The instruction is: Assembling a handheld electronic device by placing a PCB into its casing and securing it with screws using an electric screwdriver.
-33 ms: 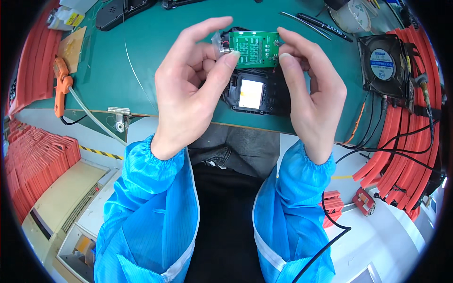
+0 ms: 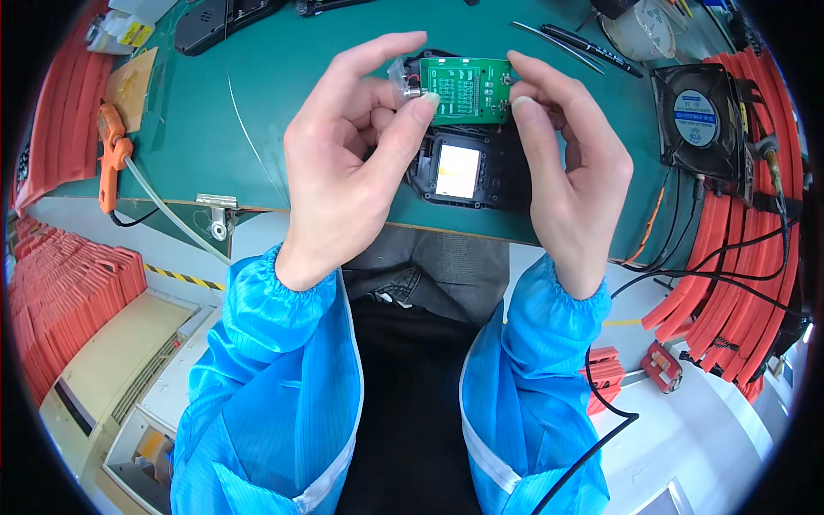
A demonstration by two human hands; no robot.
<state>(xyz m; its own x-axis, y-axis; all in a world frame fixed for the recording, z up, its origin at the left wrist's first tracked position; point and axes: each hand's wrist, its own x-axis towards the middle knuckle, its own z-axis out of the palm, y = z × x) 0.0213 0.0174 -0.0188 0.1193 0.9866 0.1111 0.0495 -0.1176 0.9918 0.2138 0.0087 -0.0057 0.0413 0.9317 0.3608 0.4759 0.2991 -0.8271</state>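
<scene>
In the head view, we look down at a green table (image 2: 197, 163), with a green circuit board (image 2: 466, 90) lifted between our two hands near the table's front edge. Our left hand (image 2: 343, 154) is clamped on the board's left edge: the thumb presses its lower left corner, and the other fingers curl in beside and behind it. A small piece of clear plastic (image 2: 398, 79) shows next to those fingers. Our right hand (image 2: 579, 142) is at the board's right edge, index finger near the upper corner and thumb lower down, the two tips apart; we cannot tell whether they grip it. The board is tilted, and its component side faces us.

Just below the board lies a black housing (image 2: 491, 172) with a bright rectangular window (image 2: 457, 171), partly covered by the board.

To the left we see an orange tool (image 2: 112, 154) at the table edge and a metal clip (image 2: 219, 219) on that edge. At the upper left lies a black device (image 2: 225, 26). At the upper right are a pair of tweezers (image 2: 558, 47) and a dark pen (image 2: 592, 49), and on the right stands a black fan (image 2: 697, 116) beside red strips (image 2: 730, 283). We wear blue sleeves (image 2: 266, 360).
</scene>
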